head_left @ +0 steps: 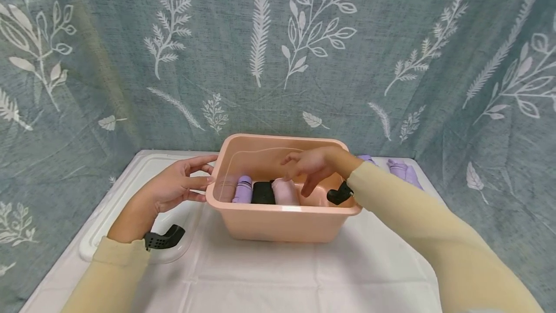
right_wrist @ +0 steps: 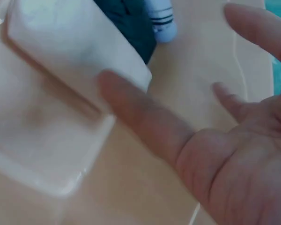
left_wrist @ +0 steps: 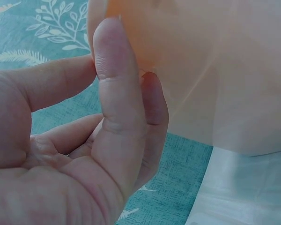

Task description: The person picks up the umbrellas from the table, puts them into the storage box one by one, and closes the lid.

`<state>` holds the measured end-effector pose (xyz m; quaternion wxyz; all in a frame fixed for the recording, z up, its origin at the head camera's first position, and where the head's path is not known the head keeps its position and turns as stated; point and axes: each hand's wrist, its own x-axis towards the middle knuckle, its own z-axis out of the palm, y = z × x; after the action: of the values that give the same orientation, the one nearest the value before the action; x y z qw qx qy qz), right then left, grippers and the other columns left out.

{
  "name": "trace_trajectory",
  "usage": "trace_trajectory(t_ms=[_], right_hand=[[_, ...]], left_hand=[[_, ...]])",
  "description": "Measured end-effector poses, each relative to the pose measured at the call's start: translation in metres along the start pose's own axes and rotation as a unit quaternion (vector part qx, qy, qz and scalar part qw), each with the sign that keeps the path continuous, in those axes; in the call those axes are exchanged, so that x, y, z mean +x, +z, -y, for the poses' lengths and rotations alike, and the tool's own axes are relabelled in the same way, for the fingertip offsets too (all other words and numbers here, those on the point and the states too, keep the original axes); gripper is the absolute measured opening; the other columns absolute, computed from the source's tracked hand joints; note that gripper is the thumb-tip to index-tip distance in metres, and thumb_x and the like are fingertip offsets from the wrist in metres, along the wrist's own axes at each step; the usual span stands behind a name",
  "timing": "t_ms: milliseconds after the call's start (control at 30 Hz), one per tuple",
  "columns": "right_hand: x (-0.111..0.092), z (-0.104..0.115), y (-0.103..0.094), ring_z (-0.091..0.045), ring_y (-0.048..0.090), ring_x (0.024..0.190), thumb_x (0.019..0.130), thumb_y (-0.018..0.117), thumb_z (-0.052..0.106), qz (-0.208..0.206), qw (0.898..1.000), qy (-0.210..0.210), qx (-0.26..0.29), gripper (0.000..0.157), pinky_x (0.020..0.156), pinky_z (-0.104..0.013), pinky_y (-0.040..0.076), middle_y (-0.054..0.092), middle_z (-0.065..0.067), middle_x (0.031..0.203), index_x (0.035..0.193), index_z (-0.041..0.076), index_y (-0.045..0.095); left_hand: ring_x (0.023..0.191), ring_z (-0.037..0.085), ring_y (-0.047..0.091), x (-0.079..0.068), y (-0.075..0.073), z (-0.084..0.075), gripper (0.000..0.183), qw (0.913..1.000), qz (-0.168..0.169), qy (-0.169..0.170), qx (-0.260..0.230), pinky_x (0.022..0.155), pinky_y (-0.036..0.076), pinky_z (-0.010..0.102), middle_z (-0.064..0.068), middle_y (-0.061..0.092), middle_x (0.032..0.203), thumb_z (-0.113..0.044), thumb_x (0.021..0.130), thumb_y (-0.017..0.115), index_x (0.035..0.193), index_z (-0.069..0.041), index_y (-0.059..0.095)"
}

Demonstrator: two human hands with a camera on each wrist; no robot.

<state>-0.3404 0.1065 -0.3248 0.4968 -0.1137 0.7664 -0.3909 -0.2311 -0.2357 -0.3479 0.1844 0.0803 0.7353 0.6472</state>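
Observation:
A peach plastic bin (head_left: 278, 223) stands on the white-covered table. Inside, a lavender roll with dark stripes (head_left: 244, 190), a black bundle (head_left: 263, 193) and a pale pink roll (head_left: 284, 192) sit side by side in its left and middle part. At the bin's left end, my left hand (head_left: 175, 185) touches the outer wall and rim with loosely bent fingers. My right hand (head_left: 313, 164) reaches down into the bin with spread fingers and nothing gripped. In the right wrist view, one fingertip (right_wrist: 110, 82) overlaps the end of the pale roll (right_wrist: 79, 47).
A white lid (head_left: 93, 235) lies on the table to the left, partly under my left arm. Behind my right forearm, lavender rolled items (head_left: 404, 170) lie at the table's back right. A green leaf-patterned curtain (head_left: 278, 52) hangs behind and along both sides.

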Motion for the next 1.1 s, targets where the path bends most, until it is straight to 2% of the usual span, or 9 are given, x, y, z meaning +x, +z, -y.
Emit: trace_trajectory(t_ms=[67, 200, 467, 600, 733, 900, 1100], right_hand=[[-0.008, -0.002, -0.003, -0.054, 0.058, 0.125, 0.100, 0.066, 0.023, -0.014, 1.000, -0.014, 0.007, 0.078, 0.105, -0.053, 0.054, 0.015, -0.009, 0.168, 0.162, 0.022, 0.018], [-0.025, -0.006, -0.006, -0.046, 0.071, 0.107, 0.100, 0.067, 0.024, -0.037, 0.998, -0.041, 0.017, 0.077, 0.102, -0.052, 0.056, 0.020, -0.015, 0.166, 0.161, 0.025, 0.020], [-0.062, -0.011, -0.009, -0.037, 0.069, 0.106, 0.104, 0.061, 0.015, -0.051, 0.990, -0.119, 0.049, 0.071, 0.102, -0.053, 0.056, 0.029, -0.020, 0.162, 0.162, 0.019, 0.021], [-0.079, -0.015, -0.015, -0.035, 0.068, 0.104, 0.104, 0.059, 0.014, -0.071, 0.983, -0.153, 0.069, 0.066, 0.104, -0.054, 0.054, 0.027, -0.021, 0.163, 0.160, 0.018, 0.023], [-0.095, -0.026, -0.020, -0.036, 0.068, 0.110, 0.105, 0.058, 0.014, -0.099, 0.971, -0.200, 0.081, 0.062, 0.105, -0.053, 0.054, 0.030, -0.023, 0.161, 0.158, 0.015, 0.027], [-0.108, -0.052, -0.026, -0.036, 0.067, 0.115, 0.105, 0.057, 0.012, -0.161, 0.952, -0.239, 0.100, 0.059, 0.103, -0.047, 0.057, 0.035, -0.027, 0.156, 0.157, 0.009, 0.030], [-0.118, -0.087, -0.029, -0.028, 0.067, 0.117, 0.106, 0.058, 0.018, -0.242, 0.923, -0.276, 0.117, 0.054, 0.101, -0.038, 0.058, 0.038, -0.027, 0.153, 0.153, 0.006, 0.035]], left_hand=[[0.084, 0.015, 0.069, 0.000, 0.000, 0.000, 0.073, 1.0000, 0.002, 0.001, 0.000, 0.076, 0.065, 0.034, 0.011, 0.046, 0.128, -0.009, 0.098, 0.068, 0.161, -0.012, 0.033], [0.086, 0.016, 0.070, 0.000, 0.000, 0.001, 0.073, 1.0000, 0.004, 0.003, 0.001, 0.077, 0.065, 0.034, 0.011, 0.047, 0.128, -0.011, 0.098, 0.069, 0.161, -0.012, 0.033], [0.084, 0.014, 0.069, -0.002, 0.002, 0.001, 0.073, 1.0000, 0.002, 0.004, -0.005, 0.076, 0.065, 0.033, 0.010, 0.047, 0.128, -0.010, 0.098, 0.069, 0.161, -0.011, 0.033], [0.083, 0.014, 0.069, -0.002, 0.001, 0.000, 0.074, 1.0000, 0.000, 0.004, -0.008, 0.076, 0.065, 0.032, 0.008, 0.048, 0.127, -0.010, 0.098, 0.069, 0.162, -0.011, 0.032], [0.083, 0.013, 0.068, -0.003, -0.001, 0.002, 0.074, 1.0000, -0.001, 0.002, -0.008, 0.075, 0.065, 0.032, 0.008, 0.046, 0.127, -0.011, 0.098, 0.069, 0.162, -0.011, 0.031], [0.083, 0.014, 0.069, -0.003, -0.001, 0.003, 0.074, 1.0000, 0.000, 0.007, -0.006, 0.075, 0.065, 0.033, 0.010, 0.046, 0.127, -0.010, 0.098, 0.069, 0.161, -0.010, 0.032], [0.082, 0.013, 0.069, 0.000, 0.000, 0.003, 0.072, 0.9998, 0.005, 0.015, -0.014, 0.073, 0.065, 0.032, 0.008, 0.048, 0.124, -0.009, 0.098, 0.068, 0.161, -0.008, 0.033]])
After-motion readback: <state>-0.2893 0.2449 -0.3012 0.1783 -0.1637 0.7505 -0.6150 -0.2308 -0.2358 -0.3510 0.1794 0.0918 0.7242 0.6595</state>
